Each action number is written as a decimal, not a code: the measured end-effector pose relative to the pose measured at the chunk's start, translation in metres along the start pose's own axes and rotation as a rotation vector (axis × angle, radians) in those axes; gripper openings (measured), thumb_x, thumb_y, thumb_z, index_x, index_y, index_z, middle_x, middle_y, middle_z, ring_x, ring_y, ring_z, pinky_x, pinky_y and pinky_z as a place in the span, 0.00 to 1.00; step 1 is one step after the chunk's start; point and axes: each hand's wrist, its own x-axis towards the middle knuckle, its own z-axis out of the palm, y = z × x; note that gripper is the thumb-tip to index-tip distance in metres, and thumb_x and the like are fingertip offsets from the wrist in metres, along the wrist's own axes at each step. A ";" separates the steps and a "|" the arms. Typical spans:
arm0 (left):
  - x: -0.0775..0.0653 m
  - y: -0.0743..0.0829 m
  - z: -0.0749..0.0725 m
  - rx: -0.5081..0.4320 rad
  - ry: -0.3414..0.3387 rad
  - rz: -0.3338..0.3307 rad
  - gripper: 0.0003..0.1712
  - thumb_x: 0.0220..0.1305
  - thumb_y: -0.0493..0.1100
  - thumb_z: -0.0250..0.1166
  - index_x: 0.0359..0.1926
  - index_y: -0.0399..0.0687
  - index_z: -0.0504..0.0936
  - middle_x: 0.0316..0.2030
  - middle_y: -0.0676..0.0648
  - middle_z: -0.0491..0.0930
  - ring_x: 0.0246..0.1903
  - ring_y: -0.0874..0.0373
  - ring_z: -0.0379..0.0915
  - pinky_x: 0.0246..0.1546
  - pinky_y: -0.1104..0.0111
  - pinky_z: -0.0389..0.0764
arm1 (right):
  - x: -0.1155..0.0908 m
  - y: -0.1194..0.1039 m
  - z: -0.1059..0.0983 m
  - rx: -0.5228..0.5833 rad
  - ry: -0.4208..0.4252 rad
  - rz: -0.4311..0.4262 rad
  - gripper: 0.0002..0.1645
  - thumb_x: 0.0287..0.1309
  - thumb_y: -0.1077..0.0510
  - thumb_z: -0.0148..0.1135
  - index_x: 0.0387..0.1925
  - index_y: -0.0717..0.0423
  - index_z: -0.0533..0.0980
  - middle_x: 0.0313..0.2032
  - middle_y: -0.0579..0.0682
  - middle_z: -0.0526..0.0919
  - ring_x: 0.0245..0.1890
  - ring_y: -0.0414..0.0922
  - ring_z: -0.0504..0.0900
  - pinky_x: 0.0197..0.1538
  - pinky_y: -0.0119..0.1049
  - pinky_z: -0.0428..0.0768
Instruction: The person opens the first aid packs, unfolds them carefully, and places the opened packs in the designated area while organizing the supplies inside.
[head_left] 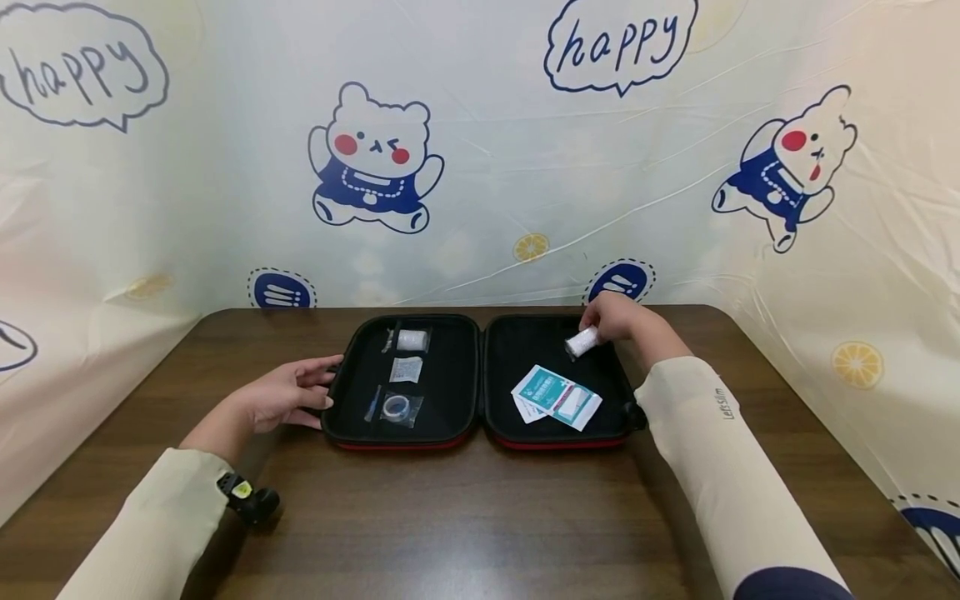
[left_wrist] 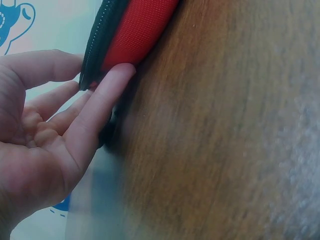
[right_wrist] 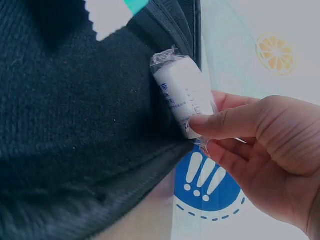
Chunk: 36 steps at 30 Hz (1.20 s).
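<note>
A black case with a red outer shell [left_wrist: 142, 30] lies unfolded on the table, its left half [head_left: 442, 392] beside its right half [head_left: 502, 350]. My right hand [head_left: 618, 317] pinches a wrapped white bandage roll [right_wrist: 182, 92] between thumb and fingers, over the right half's far corner. Clear film crinkles at the roll's ends. My left hand [head_left: 288, 396] rests against the case's left side, fingers extended; in the left wrist view its thumb [left_wrist: 107, 90] lies along the red shell and the other fingertips meet the zipped rim [left_wrist: 95, 55].
In the left half sit another wrapped white roll [head_left: 412, 340], a small white packet [head_left: 406, 369], a blue slim item [head_left: 372, 404] and a bagged tape roll [head_left: 396, 407]. Teal-and-white packets [head_left: 558, 396] lie in the right half. A patterned curtain [head_left: 480, 167] hangs behind the table [head_left: 450, 517].
</note>
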 end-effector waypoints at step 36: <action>0.000 -0.001 0.000 -0.015 -0.014 0.011 0.48 0.65 0.32 0.59 0.77 0.47 0.41 0.72 0.28 0.43 0.55 0.43 0.67 0.48 0.51 0.80 | 0.009 -0.005 0.014 0.023 0.021 -0.004 0.15 0.56 0.67 0.67 0.47 0.63 0.82 0.43 0.58 0.83 0.41 0.51 0.77 0.52 0.48 0.78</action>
